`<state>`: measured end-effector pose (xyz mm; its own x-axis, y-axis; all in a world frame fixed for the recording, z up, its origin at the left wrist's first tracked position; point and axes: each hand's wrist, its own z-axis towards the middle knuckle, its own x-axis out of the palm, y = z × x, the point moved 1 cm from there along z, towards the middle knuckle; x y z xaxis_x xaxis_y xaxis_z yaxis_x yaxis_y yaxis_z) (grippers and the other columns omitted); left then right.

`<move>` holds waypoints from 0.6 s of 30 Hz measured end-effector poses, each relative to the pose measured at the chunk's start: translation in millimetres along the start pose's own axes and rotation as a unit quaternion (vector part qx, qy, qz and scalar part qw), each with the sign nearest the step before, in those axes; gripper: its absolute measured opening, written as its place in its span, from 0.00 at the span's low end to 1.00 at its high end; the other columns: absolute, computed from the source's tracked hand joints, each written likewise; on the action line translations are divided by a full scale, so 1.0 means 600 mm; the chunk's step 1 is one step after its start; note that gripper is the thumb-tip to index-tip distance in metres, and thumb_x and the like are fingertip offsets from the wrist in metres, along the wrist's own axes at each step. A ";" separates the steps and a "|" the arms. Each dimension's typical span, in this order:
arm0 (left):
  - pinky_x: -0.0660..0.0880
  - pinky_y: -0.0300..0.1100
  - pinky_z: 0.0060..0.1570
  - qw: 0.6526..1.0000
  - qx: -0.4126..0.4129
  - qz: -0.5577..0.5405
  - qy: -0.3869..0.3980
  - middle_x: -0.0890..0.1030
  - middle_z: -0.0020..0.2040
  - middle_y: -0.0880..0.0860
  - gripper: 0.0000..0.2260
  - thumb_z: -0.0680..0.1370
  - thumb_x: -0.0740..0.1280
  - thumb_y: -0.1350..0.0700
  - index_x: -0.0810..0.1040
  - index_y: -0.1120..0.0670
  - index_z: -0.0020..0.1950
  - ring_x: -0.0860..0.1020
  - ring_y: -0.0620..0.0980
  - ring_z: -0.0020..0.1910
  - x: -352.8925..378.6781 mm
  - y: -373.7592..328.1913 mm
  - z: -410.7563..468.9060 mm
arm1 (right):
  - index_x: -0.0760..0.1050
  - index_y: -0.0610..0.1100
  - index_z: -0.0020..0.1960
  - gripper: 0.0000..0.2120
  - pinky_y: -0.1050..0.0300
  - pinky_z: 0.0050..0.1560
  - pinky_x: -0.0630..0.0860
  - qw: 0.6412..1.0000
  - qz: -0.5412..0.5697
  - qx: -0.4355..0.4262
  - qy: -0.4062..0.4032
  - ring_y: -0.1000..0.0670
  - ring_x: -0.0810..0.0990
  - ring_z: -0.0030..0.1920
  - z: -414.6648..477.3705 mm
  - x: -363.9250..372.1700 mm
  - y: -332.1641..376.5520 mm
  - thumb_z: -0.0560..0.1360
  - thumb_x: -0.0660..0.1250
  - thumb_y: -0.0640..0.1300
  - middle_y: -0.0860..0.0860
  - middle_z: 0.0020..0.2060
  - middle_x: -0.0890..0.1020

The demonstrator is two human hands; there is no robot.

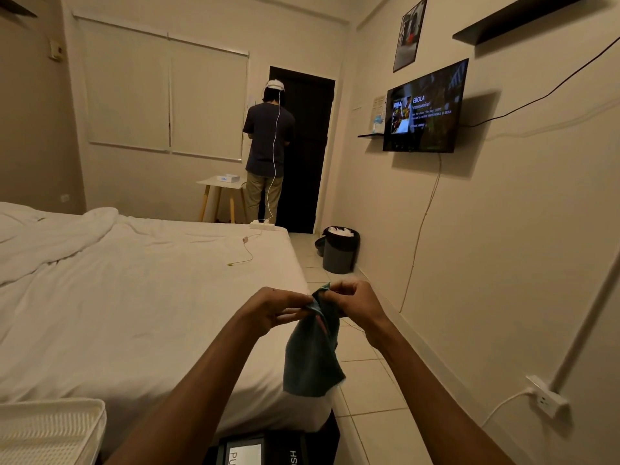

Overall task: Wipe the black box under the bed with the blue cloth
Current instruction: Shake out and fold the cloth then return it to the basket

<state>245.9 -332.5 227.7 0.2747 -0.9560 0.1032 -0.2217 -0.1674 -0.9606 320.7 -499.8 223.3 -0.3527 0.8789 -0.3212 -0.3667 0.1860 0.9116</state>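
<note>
Above the bed's (141, 297) near corner, the blue cloth (313, 357) is pinched at its top edge by both hands, the left hand (271, 310) and right hand (355, 303) each with the grip closed on the fabric. The black box (268, 448) is seen low down, jutting from under the bed. The cloth would best be folded into a flat pad before being lowered. Open tiled floor (369, 380) is left between bed edge and wall.

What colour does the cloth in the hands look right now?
Dark teal blue-green, the cloth hanging from both hands; only the head view shows it, under warm dim light.
</note>
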 end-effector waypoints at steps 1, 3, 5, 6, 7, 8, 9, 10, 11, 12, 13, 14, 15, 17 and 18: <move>0.82 0.38 0.43 1.000 -0.004 -0.011 -0.001 0.84 0.49 0.61 0.05 0.74 0.74 0.63 0.82 0.63 0.48 0.85 0.52 0.43 -0.004 0.003 0.002 | 0.83 0.46 0.46 0.01 0.65 0.38 0.80 1.000 -0.002 -0.002 0.006 0.53 0.86 0.41 -0.001 0.000 -0.003 0.75 0.73 0.43 0.50 0.40 0.86; 0.82 0.37 0.41 1.000 -0.011 -0.030 0.000 0.84 0.49 0.62 0.04 0.74 0.73 0.64 0.82 0.63 0.47 0.85 0.52 0.42 -0.009 0.008 0.005 | 0.82 0.48 0.46 0.02 0.64 0.39 0.80 1.000 -0.006 -0.010 0.022 0.53 0.86 0.42 -0.004 0.003 -0.005 0.74 0.74 0.44 0.51 0.39 0.87; 0.83 0.38 0.41 0.999 -0.016 -0.046 0.005 0.83 0.52 0.63 0.04 0.75 0.73 0.64 0.82 0.64 0.48 0.85 0.53 0.44 -0.010 0.012 0.005 | 0.82 0.49 0.44 0.02 0.65 0.38 0.80 0.999 -0.013 -0.027 0.026 0.54 0.86 0.41 -0.007 0.010 -0.007 0.74 0.75 0.46 0.52 0.38 0.86; 0.83 0.38 0.41 0.998 -0.021 -0.054 0.010 0.83 0.53 0.63 0.05 0.75 0.73 0.64 0.82 0.64 0.48 0.85 0.53 0.45 -0.009 0.014 0.005 | 0.82 0.50 0.44 0.02 0.65 0.38 0.80 0.999 -0.018 -0.035 0.021 0.54 0.86 0.41 -0.008 0.013 -0.008 0.73 0.75 0.47 0.53 0.37 0.86; 0.83 0.38 0.41 0.998 -0.026 -0.062 0.017 0.83 0.53 0.63 0.05 0.76 0.72 0.64 0.82 0.64 0.49 0.85 0.53 0.45 -0.008 0.016 0.004 | 0.83 0.51 0.43 0.03 0.66 0.38 0.79 0.999 -0.025 -0.042 0.013 0.55 0.86 0.41 -0.008 0.014 -0.009 0.72 0.76 0.48 0.54 0.36 0.86; 0.83 0.39 0.41 0.997 -0.031 -0.068 0.024 0.83 0.54 0.63 0.05 0.76 0.72 0.63 0.82 0.64 0.49 0.85 0.53 0.45 -0.007 0.017 0.003 | 0.83 0.52 0.42 0.03 0.66 0.38 0.79 0.998 -0.032 -0.049 0.006 0.56 0.85 0.40 -0.009 0.015 -0.011 0.72 0.76 0.49 0.55 0.36 0.85; 0.83 0.40 0.42 0.996 -0.034 -0.071 0.030 0.82 0.54 0.63 0.05 0.77 0.71 0.63 0.82 0.64 0.50 0.85 0.54 0.46 -0.006 0.017 0.001 | 0.83 0.53 0.41 0.03 0.65 0.38 0.80 0.998 -0.040 -0.055 0.001 0.56 0.85 0.41 -0.008 0.015 -0.013 0.71 0.76 0.50 0.55 0.36 0.85; 0.83 0.41 0.45 0.996 -0.035 -0.072 0.034 0.82 0.56 0.63 0.06 0.77 0.70 0.62 0.82 0.64 0.51 0.85 0.54 0.49 -0.007 0.018 0.000 | 0.83 0.54 0.42 0.03 0.65 0.40 0.80 0.997 -0.051 -0.060 0.001 0.57 0.85 0.41 -0.008 0.015 -0.015 0.71 0.76 0.51 0.56 0.36 0.85; 0.83 0.43 0.50 0.996 -0.033 -0.071 0.036 0.81 0.58 0.63 0.07 0.78 0.70 0.62 0.82 0.65 0.52 0.84 0.56 0.53 -0.008 0.019 -0.002 | 0.83 0.55 0.43 0.03 0.64 0.42 0.80 0.996 -0.062 -0.065 0.006 0.58 0.84 0.42 -0.009 0.014 -0.017 0.71 0.76 0.52 0.57 0.36 0.85; 0.82 0.44 0.53 0.996 -0.032 -0.069 0.037 0.80 0.61 0.63 0.08 0.79 0.69 0.60 0.82 0.65 0.54 0.83 0.57 0.57 -0.009 0.021 -0.003 | 0.84 0.56 0.44 0.04 0.64 0.43 0.80 0.995 -0.070 -0.069 0.015 0.59 0.84 0.43 -0.010 0.014 -0.018 0.71 0.75 0.54 0.58 0.37 0.85; 0.81 0.45 0.54 0.997 -0.033 -0.066 0.038 0.79 0.62 0.63 0.10 0.80 0.67 0.58 0.81 0.64 0.54 0.82 0.58 0.59 -0.011 0.023 -0.004 | 0.84 0.57 0.45 0.07 0.65 0.44 0.79 0.994 -0.075 -0.074 0.027 0.59 0.83 0.44 -0.012 0.013 -0.017 0.69 0.75 0.57 0.58 0.39 0.85; 0.82 0.44 0.52 0.997 -0.035 -0.057 0.043 0.79 0.63 0.63 0.12 0.82 0.64 0.56 0.81 0.63 0.54 0.82 0.58 0.59 -0.013 0.024 -0.005 | 0.84 0.57 0.46 0.10 0.65 0.44 0.79 0.993 -0.078 -0.077 0.038 0.60 0.83 0.45 -0.013 0.012 -0.016 0.68 0.74 0.60 0.58 0.40 0.85; 0.83 0.44 0.50 0.997 -0.035 -0.044 0.052 0.80 0.62 0.61 0.15 0.84 0.61 0.52 0.81 0.61 0.54 0.82 0.58 0.58 -0.015 0.025 -0.006 | 0.83 0.58 0.46 0.12 0.66 0.43 0.79 0.992 -0.082 -0.079 0.048 0.60 0.83 0.45 -0.014 0.009 -0.016 0.66 0.74 0.62 0.57 0.41 0.85; 0.82 0.46 0.50 0.996 -0.031 -0.016 0.083 0.82 0.59 0.57 0.20 0.85 0.55 0.46 0.80 0.58 0.54 0.82 0.57 0.57 -0.018 0.027 -0.006 | 0.83 0.57 0.47 0.12 0.67 0.44 0.79 0.990 -0.100 -0.079 0.061 0.58 0.83 0.46 -0.013 0.006 -0.018 0.66 0.76 0.60 0.56 0.43 0.85; 0.81 0.47 0.52 0.994 -0.032 -0.008 0.100 0.83 0.57 0.55 0.22 0.84 0.52 0.43 0.79 0.57 0.55 0.81 0.57 0.56 -0.019 0.028 -0.004 | 0.82 0.56 0.47 0.12 0.66 0.44 0.80 0.989 -0.112 -0.078 0.063 0.56 0.83 0.46 -0.012 0.005 -0.021 0.66 0.77 0.57 0.56 0.43 0.84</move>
<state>236.7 -324.9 211.2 0.0887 -0.9808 0.1734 -0.2804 -0.1917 -0.9406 318.2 -502.7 209.0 -0.3487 0.7593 -0.5494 -0.5732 0.2911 0.7660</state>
